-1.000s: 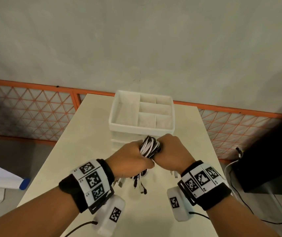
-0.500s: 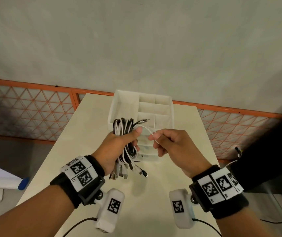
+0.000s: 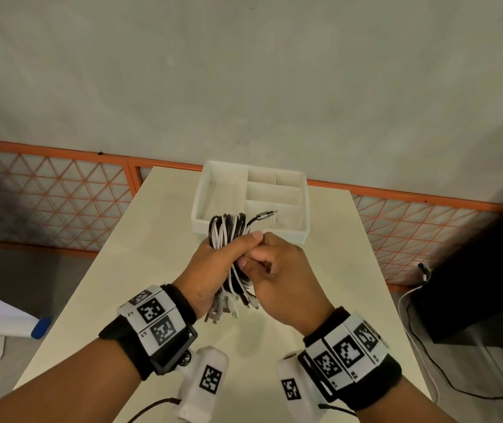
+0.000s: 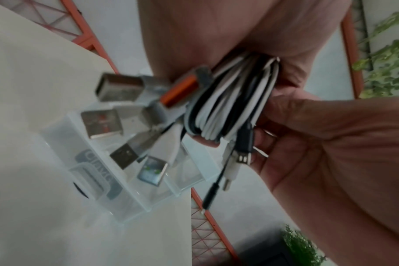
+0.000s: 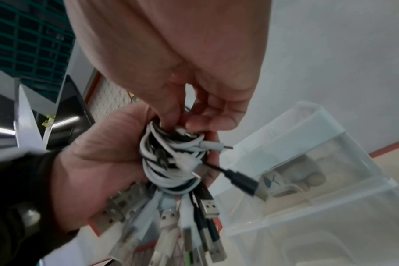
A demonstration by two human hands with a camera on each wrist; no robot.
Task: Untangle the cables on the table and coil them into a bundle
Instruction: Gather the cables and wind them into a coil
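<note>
Head view: cable bundle (image 3: pixel 229 236) was gripped by left hand (image 3: pixel 213 267); right hand (image 3: pixel 277 270) apparently pinched a strand.

A plain grey plaster wall (image 3: pixel 244 71) rises behind the pale cream bench (image 3: pixel 158 239). Along its foot runs an orange-framed lattice panel (image 3: pixel 55 203). A dark cabinet (image 3: pixel 482 270) stands at the right, a black cord (image 3: pixel 445 377) trailing over the floor.

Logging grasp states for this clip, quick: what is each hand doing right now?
Left hand: closed, gripping the cable bundle around its middle.
Right hand: closed, fingers pinching a strand at the bundle's side.
</note>
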